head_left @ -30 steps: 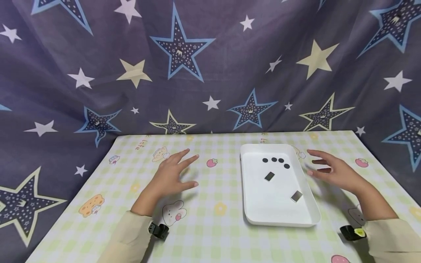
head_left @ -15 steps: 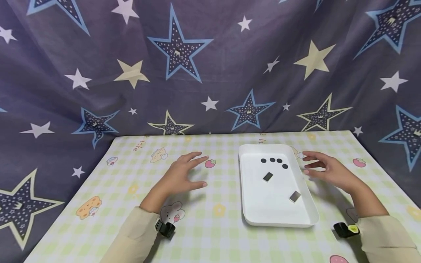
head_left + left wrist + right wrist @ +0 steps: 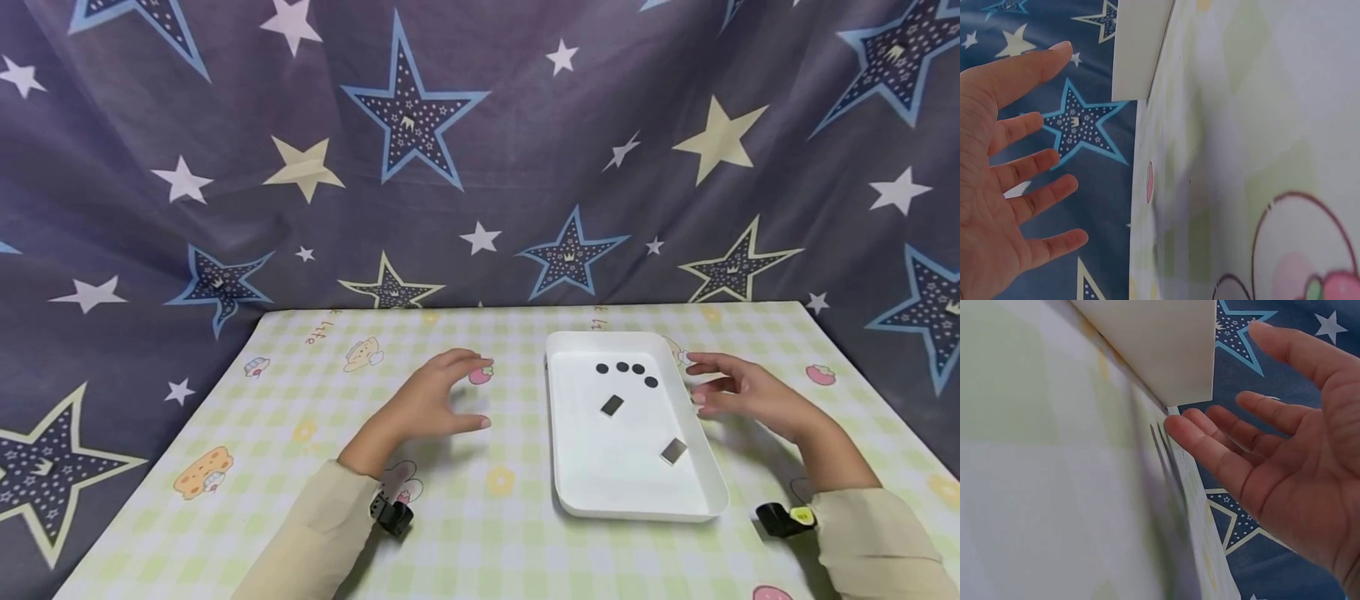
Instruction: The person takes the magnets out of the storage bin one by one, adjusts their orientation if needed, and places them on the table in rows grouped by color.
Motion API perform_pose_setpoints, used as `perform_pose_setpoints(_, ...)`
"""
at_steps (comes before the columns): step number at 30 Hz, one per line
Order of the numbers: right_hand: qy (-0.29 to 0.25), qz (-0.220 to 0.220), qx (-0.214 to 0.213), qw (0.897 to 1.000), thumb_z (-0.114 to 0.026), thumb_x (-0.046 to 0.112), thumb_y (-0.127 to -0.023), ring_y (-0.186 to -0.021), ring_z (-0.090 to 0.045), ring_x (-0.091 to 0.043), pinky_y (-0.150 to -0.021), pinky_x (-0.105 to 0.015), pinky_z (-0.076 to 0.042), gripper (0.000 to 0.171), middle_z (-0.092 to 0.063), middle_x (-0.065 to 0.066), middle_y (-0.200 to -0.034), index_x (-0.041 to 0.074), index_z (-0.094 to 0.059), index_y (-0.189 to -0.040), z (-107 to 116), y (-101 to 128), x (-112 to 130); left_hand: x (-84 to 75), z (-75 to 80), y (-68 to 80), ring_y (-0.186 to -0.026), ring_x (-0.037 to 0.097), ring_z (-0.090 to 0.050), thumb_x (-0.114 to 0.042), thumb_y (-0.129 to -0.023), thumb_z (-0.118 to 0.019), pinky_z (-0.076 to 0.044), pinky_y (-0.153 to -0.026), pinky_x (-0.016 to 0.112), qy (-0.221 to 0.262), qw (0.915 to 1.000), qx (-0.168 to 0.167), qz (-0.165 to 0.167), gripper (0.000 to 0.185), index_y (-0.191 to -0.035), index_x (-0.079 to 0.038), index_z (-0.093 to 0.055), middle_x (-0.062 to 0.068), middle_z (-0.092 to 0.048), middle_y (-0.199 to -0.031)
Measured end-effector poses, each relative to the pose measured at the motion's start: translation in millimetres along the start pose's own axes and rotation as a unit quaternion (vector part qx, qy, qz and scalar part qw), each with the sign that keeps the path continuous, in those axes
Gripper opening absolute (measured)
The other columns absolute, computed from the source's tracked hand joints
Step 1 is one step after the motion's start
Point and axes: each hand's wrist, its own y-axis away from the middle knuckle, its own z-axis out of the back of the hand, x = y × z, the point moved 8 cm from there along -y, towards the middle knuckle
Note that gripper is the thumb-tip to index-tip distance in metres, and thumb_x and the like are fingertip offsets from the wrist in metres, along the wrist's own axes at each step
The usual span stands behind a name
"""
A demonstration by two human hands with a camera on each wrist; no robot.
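A shallow white tray [image 3: 600,483] lies on the table, right of the middle in the head view. Inside it are several small black discs [image 3: 637,369] near the far end and two small dark rectangular pieces with pale edges, one near the middle [image 3: 612,406] and one toward the near right [image 3: 673,451]. My left hand [image 3: 431,400] hovers left of the tray, fingers spread and holding nothing. Close beside the tray's right wall is my right hand [image 3: 757,396], its fingers relaxed and its palm bare. In the right wrist view the fingertips overlap the tray's corner [image 3: 1166,350].
A checked tablecloth [image 3: 300,533] with cartoon prints covers the table. Behind it hangs a dark curtain [image 3: 510,150] patterned with stars. Each wrist wears a black camera, one on the left [image 3: 392,514] and one on the right [image 3: 783,519].
My left hand has moved right, toward the tray. My right hand has shifted slightly left, closer to the tray's right wall. The tray and its pieces stay in place.
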Motion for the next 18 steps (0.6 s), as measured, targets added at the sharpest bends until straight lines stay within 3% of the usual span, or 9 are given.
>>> perform_pose_setpoints(8, -0.042, 0.002, 0.020, 0.999, -0.063, 0.001, -0.091, -0.112, -0.058, -0.009, -0.082, -0.038, -0.056, 0.067, -0.037, -0.030, -0.142, -0.011, -0.027, -0.146, -3, -3, -5, -8.7, -7.2, -12.5, -0.126, 0.025, -0.048, -0.036, -0.074, -0.085, -0.040, -0.105, 0.044, 0.024, 0.9995, 0.020, -0.011, 0.075, -0.138, -0.011, -0.055, 0.010, -0.050, -0.138)
perform_pose_setpoints(14, -0.058, -0.002, 0.023, 0.998, -0.061, 0.000, -0.092, -0.109, -0.059, -0.006, -0.080, -0.038, -0.057, 0.066, -0.032, -0.036, -0.144, -0.013, -0.025, -0.146, -4, -8, -7, -14.4, -12.2, -19.7, -0.122, 0.024, -0.052, -0.034, -0.075, -0.084, -0.043, -0.102, 0.036, 0.046, 0.9984, 0.031, -0.008, 0.073, -0.138, -0.011, -0.055, 0.010, -0.049, -0.138)
perform_pose_setpoints(18, -0.067, -0.005, 0.021, 0.998, -0.060, 0.000, -0.094, -0.106, -0.061, -0.007, -0.079, -0.039, -0.057, 0.064, -0.038, -0.032, -0.140, -0.016, -0.024, -0.145, -4, -9, -9, -16.3, -15.5, -23.2, -0.124, 0.022, -0.051, -0.034, -0.075, -0.084, -0.045, -0.101, 0.031, 0.053, 0.9980, 0.035, -0.007, 0.072, -0.137, -0.010, -0.056, 0.009, -0.049, -0.137)
